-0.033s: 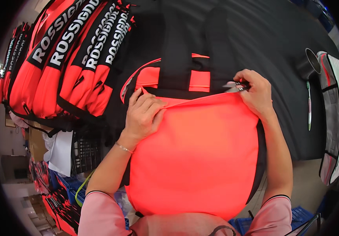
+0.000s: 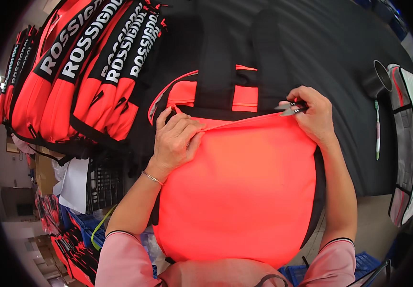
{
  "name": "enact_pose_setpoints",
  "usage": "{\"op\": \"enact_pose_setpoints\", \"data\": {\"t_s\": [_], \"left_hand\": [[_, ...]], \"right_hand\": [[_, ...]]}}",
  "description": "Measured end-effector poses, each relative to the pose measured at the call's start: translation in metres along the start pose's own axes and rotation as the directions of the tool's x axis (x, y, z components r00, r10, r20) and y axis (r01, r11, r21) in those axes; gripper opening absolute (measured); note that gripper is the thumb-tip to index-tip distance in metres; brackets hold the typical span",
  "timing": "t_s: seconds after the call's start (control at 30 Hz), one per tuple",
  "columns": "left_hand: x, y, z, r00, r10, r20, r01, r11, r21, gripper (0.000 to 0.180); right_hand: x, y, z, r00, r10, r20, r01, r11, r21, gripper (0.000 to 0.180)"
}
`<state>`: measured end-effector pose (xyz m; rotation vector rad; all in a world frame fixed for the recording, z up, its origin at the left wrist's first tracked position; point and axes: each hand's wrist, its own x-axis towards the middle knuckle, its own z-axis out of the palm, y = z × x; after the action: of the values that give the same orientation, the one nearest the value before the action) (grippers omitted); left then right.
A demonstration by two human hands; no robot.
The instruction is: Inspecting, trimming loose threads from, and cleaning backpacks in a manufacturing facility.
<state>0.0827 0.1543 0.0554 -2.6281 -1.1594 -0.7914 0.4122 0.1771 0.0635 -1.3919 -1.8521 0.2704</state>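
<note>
A bright red-orange and black backpack (image 2: pixel 235 191) lies in front of me, its large plain panel toward me and its black straps (image 2: pixel 214 71) stretching away over the table. My left hand (image 2: pixel 178 136) is closed on the panel's upper edge near the left corner. At the right end of that edge, my right hand (image 2: pixel 314 112) grips small thread snips (image 2: pixel 292 109), blades pointing left, and its fingers also press against the fabric. Between the hands the edge runs fairly taut. Fingertips of both hands are partly hidden.
Several red and black backpacks (image 2: pixel 87 81) stand packed together at the left. On the black-covered table (image 2: pixel 326 52), a dark cup (image 2: pixel 382 76) and a toothbrush (image 2: pixel 378 129) lie at the right, beside a grey and white padded piece (image 2: pixel 410 143). A black basket (image 2: pixel 105 184) is at lower left.
The whole view has shifted very slightly. Both hands keep their hold on the backpack's edge, and the snips' blades show a little more clearly.
</note>
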Motion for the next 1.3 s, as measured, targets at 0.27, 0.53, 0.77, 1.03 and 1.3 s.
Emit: {"op": "enact_pose_setpoints", "data": {"t_s": [0.27,0.53,0.77,1.03,1.3], "left_hand": [[-0.004,-0.002,0.003,1.000,-0.029,-0.009,0.029,0.997,-0.068,0.018],[0.004,-0.006,0.010,0.957,-0.196,-0.215,0.170,0.976,-0.132,0.006],[0.042,0.006,-0.010,0.901,-0.407,0.149,0.413,0.911,-0.009,0.011],[0.035,-0.026,0.002,0.977,-0.104,0.186,0.098,0.994,0.040,0.006],[0.028,-0.033,0.019,0.981,-0.120,0.150,0.135,0.986,-0.095,0.012]], "right_hand": [[-0.003,-0.004,0.002,0.989,-0.149,0.000,0.149,0.988,-0.028,0.026],[-0.002,-0.004,0.005,0.994,-0.110,-0.028,0.109,0.993,-0.051,0.026],[-0.005,-0.001,0.004,0.994,-0.097,-0.047,0.095,0.995,-0.038,0.026],[-0.002,-0.003,0.005,0.989,-0.144,-0.024,0.142,0.987,-0.081,0.027],[0.003,-0.001,0.003,0.992,-0.103,0.072,0.114,0.980,-0.161,0.024]]}}
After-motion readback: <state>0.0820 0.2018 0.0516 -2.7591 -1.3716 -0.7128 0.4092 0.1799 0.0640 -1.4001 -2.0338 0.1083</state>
